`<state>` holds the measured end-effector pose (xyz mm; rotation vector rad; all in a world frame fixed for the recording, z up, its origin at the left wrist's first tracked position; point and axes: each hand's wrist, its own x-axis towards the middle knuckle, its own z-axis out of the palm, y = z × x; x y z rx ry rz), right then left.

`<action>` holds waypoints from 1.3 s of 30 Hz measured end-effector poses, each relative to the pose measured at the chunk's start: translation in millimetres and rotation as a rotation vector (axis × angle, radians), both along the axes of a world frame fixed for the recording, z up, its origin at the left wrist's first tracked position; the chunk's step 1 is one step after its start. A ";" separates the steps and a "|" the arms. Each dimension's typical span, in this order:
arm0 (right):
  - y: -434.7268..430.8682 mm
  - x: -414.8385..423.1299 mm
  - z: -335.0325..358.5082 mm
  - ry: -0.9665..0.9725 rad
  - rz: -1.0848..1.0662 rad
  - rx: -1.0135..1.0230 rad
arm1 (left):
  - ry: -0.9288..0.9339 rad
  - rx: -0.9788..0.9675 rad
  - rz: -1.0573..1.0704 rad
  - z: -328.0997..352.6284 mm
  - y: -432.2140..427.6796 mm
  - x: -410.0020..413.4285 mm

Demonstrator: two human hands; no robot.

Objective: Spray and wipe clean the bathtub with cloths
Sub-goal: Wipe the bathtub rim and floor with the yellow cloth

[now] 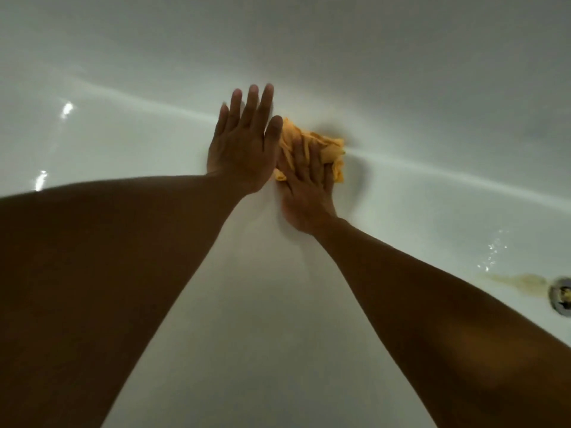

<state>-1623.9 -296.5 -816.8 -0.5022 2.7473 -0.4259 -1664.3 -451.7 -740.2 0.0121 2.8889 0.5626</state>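
Observation:
I look down into a white bathtub [123,140] with a glossy, wet floor. A crumpled yellow cloth [330,149] lies where the tub's floor curves up into the far wall. My right hand [306,186] lies flat on the cloth, its straight fingers pressing it against the tub. My left hand [244,143] is spread flat with straight fingers on the bare tub surface just left of the cloth, and its thumb lies next to the cloth's edge.
A metal drain [560,296] sits at the right edge, with a brownish-yellow stain [519,281] running left from it. Water droplets [491,251] glisten above the stain. The tub's far wall [340,41] rises behind the hands.

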 end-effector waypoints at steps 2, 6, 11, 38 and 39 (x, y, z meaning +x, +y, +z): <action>11.4 -9.1 -4.0 0.041 -0.230 0.044 | -0.064 -0.018 0.021 -2.9 -24.9 8.3; -3.6 -23.8 -2.8 0.161 -0.731 0.200 | -0.186 -0.082 0.127 -12.3 -73.0 21.4; -126.2 8.5 0.6 -0.008 -0.338 0.006 | -0.263 -0.188 0.247 -18.2 -132.5 39.6; -174.7 18.3 12.0 -0.063 -0.144 0.100 | -0.448 -0.205 -0.006 -14.0 -295.5 79.2; -191.0 13.9 12.7 -0.049 -0.159 0.098 | -0.452 -0.197 -0.003 -14.3 -294.4 77.8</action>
